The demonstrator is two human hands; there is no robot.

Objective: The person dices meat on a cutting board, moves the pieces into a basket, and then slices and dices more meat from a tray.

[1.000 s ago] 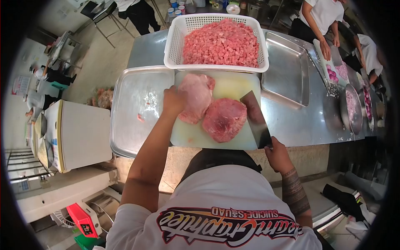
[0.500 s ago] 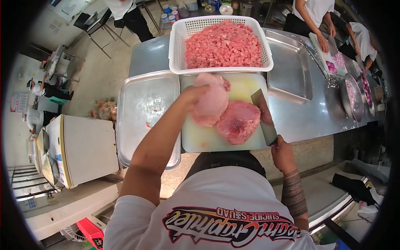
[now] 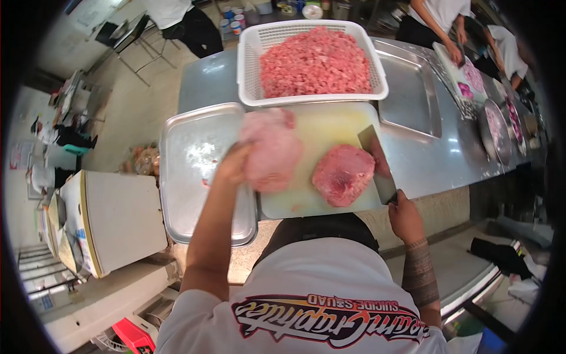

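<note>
My left hand (image 3: 236, 162) is closed on the left edge of a large pale slab of raw meat (image 3: 272, 150), blurred by motion, over the left side of the cutting board (image 3: 318, 124). A second, darker red piece of meat (image 3: 343, 176) lies on the board's right half. At the board's right edge, my right hand (image 3: 405, 218) grips the handle of a cleaver (image 3: 377, 165), whose broad blade points away from me beside the darker meat. Left of the board, an empty metal tray (image 3: 200, 200) has a few small meat scraps on it.
Beyond the board stands a white perforated basket (image 3: 247, 88) heaped with diced meat (image 3: 315, 65). Another metal tray (image 3: 407, 121) sits to its right. Farther right, co-workers handle chopped onions (image 3: 471, 79) near a metal bowl (image 3: 497, 133). A white chest freezer (image 3: 124, 218) stands at left.
My left hand has drawn the pale meat leftward, away from the darker piece, opening a gap on the board. My right hand keeps the cleaver at the board's right edge.
</note>
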